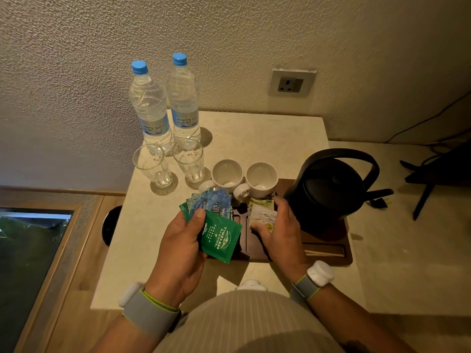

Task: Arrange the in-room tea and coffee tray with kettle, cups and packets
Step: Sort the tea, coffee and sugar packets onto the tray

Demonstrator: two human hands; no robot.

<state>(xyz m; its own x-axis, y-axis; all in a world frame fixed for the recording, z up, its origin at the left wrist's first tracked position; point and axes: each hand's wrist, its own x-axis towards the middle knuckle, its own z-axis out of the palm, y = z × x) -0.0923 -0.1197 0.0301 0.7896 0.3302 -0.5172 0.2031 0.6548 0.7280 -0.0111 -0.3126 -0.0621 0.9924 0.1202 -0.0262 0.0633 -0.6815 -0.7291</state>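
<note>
While the black electric kettle [328, 189] and two white ceramic cups [244, 178] already stand on the dark wooden tray [328, 247], the left hand [183, 240] fingers clamp fanned green and blue tea packets [216, 220], and the right hand [277, 228] fingers pinch pale packets [262, 212] over the tray's near-left compartments, still unsorted.

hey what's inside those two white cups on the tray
Both white cups look empty: only pale inner walls and bottoms show. Nothing covers their openings.
</note>
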